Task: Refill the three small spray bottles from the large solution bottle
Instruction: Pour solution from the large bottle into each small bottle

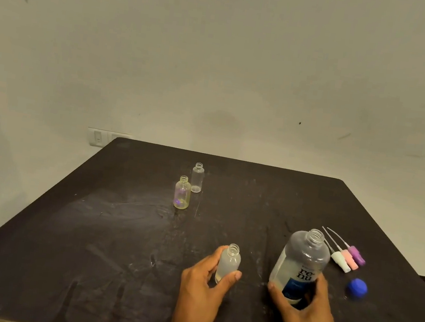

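On the dark table (116, 229), lower right of frame, your right hand (305, 308) grips the upright, uncapped solution bottle (300, 264), just right of the open-necked small spray bottle (229, 263) your left hand (203, 281) holds upright.

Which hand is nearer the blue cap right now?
Right. The right hand grips the large solution bottle just left of the blue cap; the left hand holds a small bottle further left.

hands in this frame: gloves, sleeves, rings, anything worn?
Nothing worn that shows. Left hand and right hand are both bare: no gloves, rings, watch or bands. Wrists and visible forearms are uncovered, no sleeve edge in view. Nails short, unpainted.
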